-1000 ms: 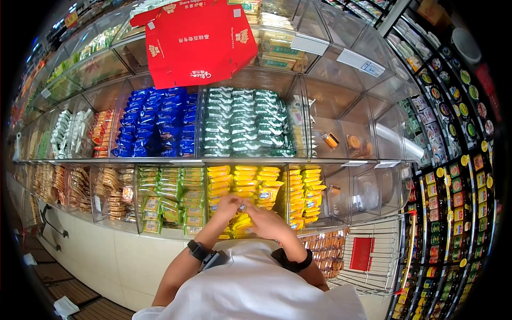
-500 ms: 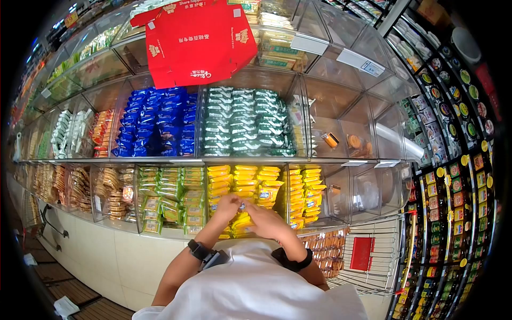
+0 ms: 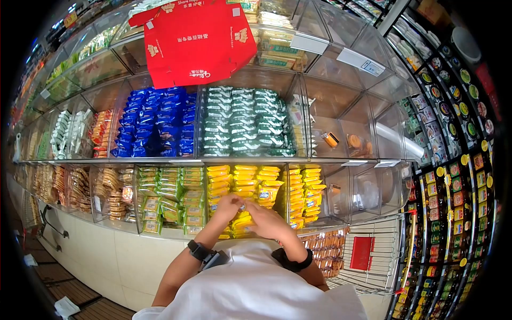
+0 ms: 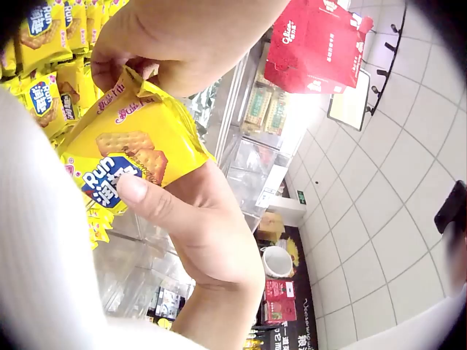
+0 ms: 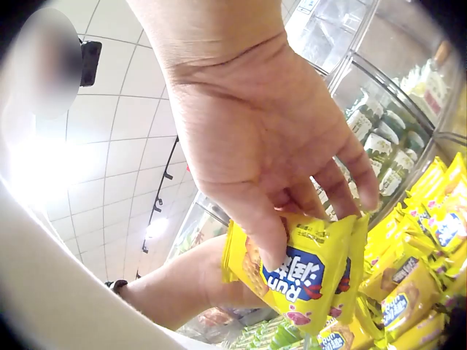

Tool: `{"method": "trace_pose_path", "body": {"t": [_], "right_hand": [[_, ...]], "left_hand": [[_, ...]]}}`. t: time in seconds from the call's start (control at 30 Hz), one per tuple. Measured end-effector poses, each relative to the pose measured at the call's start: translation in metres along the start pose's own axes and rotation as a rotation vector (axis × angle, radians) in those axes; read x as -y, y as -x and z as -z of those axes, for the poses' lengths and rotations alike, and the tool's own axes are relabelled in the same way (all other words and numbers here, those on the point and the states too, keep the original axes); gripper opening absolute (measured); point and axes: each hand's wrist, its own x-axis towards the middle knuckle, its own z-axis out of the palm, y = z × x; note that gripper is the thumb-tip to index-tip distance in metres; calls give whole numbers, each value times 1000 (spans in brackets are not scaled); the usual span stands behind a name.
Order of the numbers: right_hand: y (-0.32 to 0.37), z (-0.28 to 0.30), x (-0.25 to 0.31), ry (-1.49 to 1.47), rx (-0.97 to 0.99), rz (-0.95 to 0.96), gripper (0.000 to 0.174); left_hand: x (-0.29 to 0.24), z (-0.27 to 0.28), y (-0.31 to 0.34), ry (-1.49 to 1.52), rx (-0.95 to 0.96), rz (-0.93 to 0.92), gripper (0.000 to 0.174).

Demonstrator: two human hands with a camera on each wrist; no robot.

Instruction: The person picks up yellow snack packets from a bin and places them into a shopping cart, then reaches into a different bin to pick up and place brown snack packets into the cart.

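Observation:
In the head view both hands meet over the yellow biscuit packets (image 3: 246, 182). The left hand (image 3: 228, 207) is beside the right hand (image 3: 268, 222). A yellow packet (image 4: 128, 138) with a blue logo spans both hands in the left wrist view. At its upper edge the left hand (image 4: 171, 40) pinches it with bent fingers, while the right hand (image 4: 208, 226) holds the logo end, thumb on the front. In the right wrist view, the right hand (image 5: 266, 138) has its thumb against the packet (image 5: 295, 266), and another yellow packet edge shows behind it.
Clear bins hold green-wrapped snacks (image 3: 169, 200), blue packets (image 3: 154, 122) and dark green packets (image 3: 245, 122). A red cardboard sheet (image 3: 197, 45) lies across the upper bins. A wire cart (image 3: 384, 256) stands at the lower right, beside dark shelving (image 3: 453, 213).

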Motion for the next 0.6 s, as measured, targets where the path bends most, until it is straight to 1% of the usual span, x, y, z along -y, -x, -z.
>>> {"method": "trace_pose_path", "body": {"t": [0.1, 0.3, 0.5, 0.6], "right_hand": [[0, 1, 2, -8, 1, -17, 64], [0, 1, 2, -19, -13, -2, 61], [1, 2, 4, -33, -11, -16, 60], [-2, -4, -1, -33, -33, 14, 60]], "left_hand": [[6, 1, -3, -30, 1, -20, 9], [14, 1, -6, -142, -15, -92, 10], [9, 1, -3, -160, -5, -75, 9], [10, 1, -4, -151, -6, -64, 9]]}}
